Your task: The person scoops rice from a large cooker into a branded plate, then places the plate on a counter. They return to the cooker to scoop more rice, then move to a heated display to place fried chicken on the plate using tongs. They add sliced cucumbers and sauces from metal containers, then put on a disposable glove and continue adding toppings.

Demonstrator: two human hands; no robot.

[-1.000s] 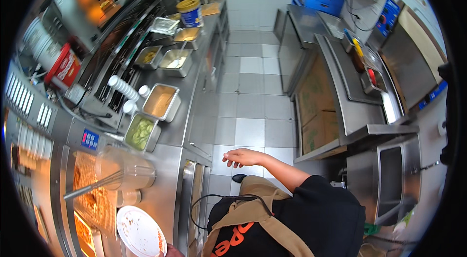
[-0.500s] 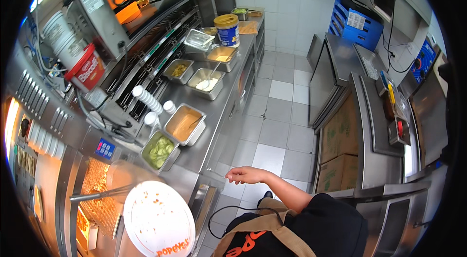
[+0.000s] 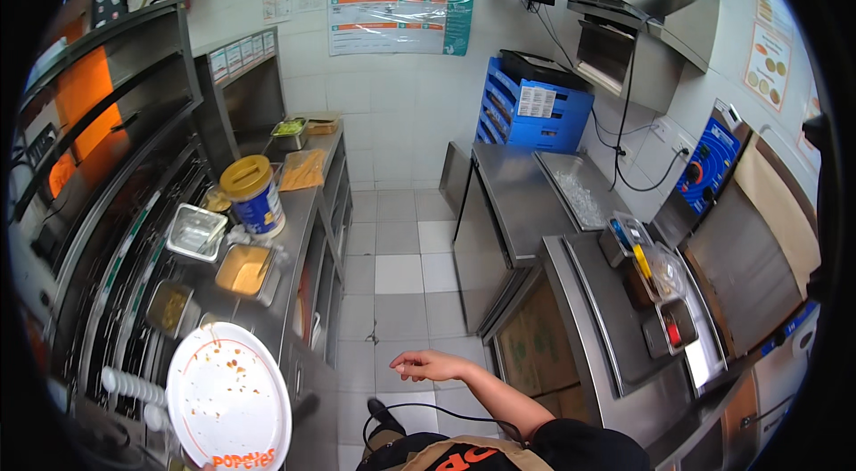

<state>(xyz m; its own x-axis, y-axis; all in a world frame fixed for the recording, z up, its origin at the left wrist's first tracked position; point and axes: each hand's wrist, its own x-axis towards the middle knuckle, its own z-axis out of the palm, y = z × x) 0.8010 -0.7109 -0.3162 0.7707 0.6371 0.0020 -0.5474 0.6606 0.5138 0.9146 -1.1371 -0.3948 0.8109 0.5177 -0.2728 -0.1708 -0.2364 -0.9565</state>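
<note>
Plate (image 3: 229,395), one, white, oval, scattered brown crumbs; near end of left bench (image 3: 254,315) lies behind it. Long axis runs near to far, far end leaning left; end with orange lettering points toward the wearer. Left hand (image 3: 209,467) nearly cut off at plate's near rim; finger state cannot be told.

Right hand (image 3: 426,365): nothing held, fingers loosely curled, above aisle floor (image 3: 399,315).

Left bench, beyond plate: one stack of white cups (image 3: 134,386) by its inner edge. Three metal pans: dull-green pieces (image 3: 190,319); tan sauce (image 3: 259,295), by aisle edge; bright silvery interior (image 3: 192,252). One blue tub (image 3: 259,214), yellow lid on.

Right bench (image 3: 580,337): one metal pan (image 3: 653,337) holding something red, toward wall edge.

Left bench, far end: one pan of green slices (image 3: 290,144).
</note>
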